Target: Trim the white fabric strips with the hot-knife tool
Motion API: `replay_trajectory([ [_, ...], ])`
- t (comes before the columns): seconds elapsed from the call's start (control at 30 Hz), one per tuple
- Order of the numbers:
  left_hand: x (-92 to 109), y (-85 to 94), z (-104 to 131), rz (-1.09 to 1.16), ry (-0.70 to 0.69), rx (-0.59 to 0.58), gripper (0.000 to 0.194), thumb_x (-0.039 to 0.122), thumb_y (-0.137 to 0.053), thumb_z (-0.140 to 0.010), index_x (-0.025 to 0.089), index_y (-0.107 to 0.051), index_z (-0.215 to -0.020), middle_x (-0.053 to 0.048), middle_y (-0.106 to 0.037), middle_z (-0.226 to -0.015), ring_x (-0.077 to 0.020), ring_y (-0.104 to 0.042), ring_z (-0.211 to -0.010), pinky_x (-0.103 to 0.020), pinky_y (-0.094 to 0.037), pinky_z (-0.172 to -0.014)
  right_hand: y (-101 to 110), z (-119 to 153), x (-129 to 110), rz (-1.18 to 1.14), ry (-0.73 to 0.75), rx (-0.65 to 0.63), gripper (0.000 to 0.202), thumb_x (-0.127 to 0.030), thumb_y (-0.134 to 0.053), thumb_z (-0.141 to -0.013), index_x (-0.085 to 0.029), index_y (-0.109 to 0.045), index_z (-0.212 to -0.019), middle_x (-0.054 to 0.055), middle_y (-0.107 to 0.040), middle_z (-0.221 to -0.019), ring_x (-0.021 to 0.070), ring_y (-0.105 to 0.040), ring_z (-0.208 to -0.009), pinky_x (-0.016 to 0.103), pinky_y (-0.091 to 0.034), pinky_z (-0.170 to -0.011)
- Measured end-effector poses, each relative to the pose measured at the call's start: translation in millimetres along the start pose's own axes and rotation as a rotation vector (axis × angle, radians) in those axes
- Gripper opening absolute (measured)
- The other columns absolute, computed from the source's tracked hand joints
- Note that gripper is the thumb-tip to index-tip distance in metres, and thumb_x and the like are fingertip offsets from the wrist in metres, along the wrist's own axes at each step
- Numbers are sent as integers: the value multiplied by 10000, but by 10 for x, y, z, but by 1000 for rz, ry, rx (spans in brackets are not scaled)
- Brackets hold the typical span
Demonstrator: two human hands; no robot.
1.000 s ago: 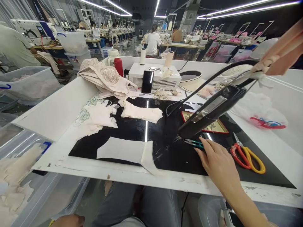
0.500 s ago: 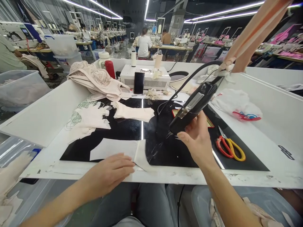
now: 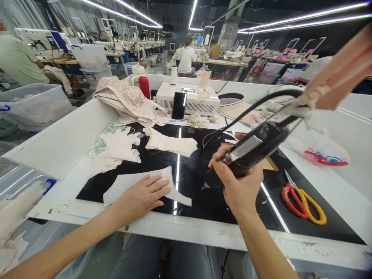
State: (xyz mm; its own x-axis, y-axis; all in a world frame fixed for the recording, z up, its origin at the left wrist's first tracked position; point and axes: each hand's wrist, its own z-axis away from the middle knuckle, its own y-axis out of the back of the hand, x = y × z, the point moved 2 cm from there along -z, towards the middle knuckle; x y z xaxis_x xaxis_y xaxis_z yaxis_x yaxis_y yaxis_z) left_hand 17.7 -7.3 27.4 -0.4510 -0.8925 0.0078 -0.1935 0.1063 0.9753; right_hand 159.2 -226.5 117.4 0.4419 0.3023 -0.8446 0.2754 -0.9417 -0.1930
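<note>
My left hand (image 3: 145,193) lies flat with its fingers spread on a pale cut fabric piece (image 3: 123,182), which rests on the black glossy board (image 3: 197,195) near its front edge. A narrow curved end of the piece extends to the right of my fingers. My right hand (image 3: 242,182) is wrapped round a black corded handheld tool (image 3: 255,145), held tilted over the board with its tip pointing down and left. The tip is to the right of the fabric piece and apart from it.
Red and yellow scissors (image 3: 302,201) lie on the right. Behind the fabric piece are a folded cream stack (image 3: 171,142) and scraps with green cord (image 3: 116,147). A phone (image 3: 179,105) leans against a white box (image 3: 197,102). A pink strap (image 3: 343,77) hangs at the upper right.
My left hand has moved onto the fabric piece and spread its fingers; the piece has turned slightly. My right hand has changed its hold on the tool, which now tilts lower. The view has shifted.
</note>
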Motion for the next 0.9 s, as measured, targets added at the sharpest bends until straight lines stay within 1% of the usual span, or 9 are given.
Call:
replay_trajectory([
  [0.07,13,-5,-4,-5,14,15,412,317,-559,-1076,218,-546,-1476,-65,-592,-1512,-279,-544,-1413,-446,-445,-1189,-60,72,-11,-63,-25,37,549,-271,-876,-783,-317,-571,-1236,-38,-651,-860,148,-620,-673,322,-544,-620],
  [0.2,99,0,-53,-21,8,109,388,292,-586,-1060,172,-578,-1429,-100,-625,-1465,-293,-563,-1390,-479,-461,-1187,-100,187,11,-141,-56,52,472,-304,-835,-833,-315,-549,-1208,-51,-630,-836,141,-622,-639,324,-558,-601],
  [0.3,230,17,-115,26,-35,163,332,255,-555,-1070,149,-595,-1382,-97,-648,-1423,-264,-574,-1366,-477,-443,-1218,-84,230,49,-177,-40,18,446,-309,-827,-846,-315,-555,-1199,-45,-625,-842,138,-621,-637,315,-559,-588],
  [0.37,332,18,-168,82,-70,173,287,230,-557,-1067,156,-613,-1338,-81,-672,-1361,-235,-592,-1328,-466,-426,-1240,-67,244,73,-185,-38,7,436,-301,-819,-852,-317,-563,-1205,-39,-625,-851,139,-624,-646,312,-564,-587],
  [0.47,456,-5,-261,118,-137,177,253,221,-580,-1054,158,-628,-1295,-70,-697,-1237,-205,-637,-1222,-448,-427,-1244,-46,254,94,-177,-38,3,420,-311,-807,-857,-317,-567,-1202,-36,-620,-854,143,-624,-647,318,-572,-589],
  [0.53,494,-24,-324,108,-164,204,233,225,-583,-1053,150,-636,-1267,-68,-703,-1160,-195,-660,-1144,-432,-453,-1221,-33,263,101,-174,-40,5,414,-315,-804,-855,-314,-569,-1196,-35,-615,-850,143,-622,-642,319,-570,-586],
  [0.63,486,-37,-417,99,-166,238,177,197,-594,-1043,134,-650,-1199,-63,-701,-1068,-189,-669,-1060,-392,-524,-1133,-16,286,106,-187,-53,-1,410,-317,-802,-859,-313,-572,-1198,-35,-616,-852,140,-622,-642,319,-572,-588],
  [0.77,455,-39,-537,118,-175,269,78,126,-587,-1033,131,-663,-1045,-30,-683,-905,-166,-656,-899,-319,-585,-927,-5,328,93,-211,-55,-15,413,-323,-804,-865,-314,-570,-1206,-35,-616,-847,141,-624,-649,312,-571,-584],
  [0.9,472,-86,-626,104,-175,251,162,117,-520,-1058,166,-654,-982,-17,-668,-831,-156,-630,-805,-308,-566,-819,-1,349,72,-178,-56,-15,424,-363,-801,-862,-314,-548,-1199,-38,-604,-829,145,-617,-629,317,-575,-565],
])
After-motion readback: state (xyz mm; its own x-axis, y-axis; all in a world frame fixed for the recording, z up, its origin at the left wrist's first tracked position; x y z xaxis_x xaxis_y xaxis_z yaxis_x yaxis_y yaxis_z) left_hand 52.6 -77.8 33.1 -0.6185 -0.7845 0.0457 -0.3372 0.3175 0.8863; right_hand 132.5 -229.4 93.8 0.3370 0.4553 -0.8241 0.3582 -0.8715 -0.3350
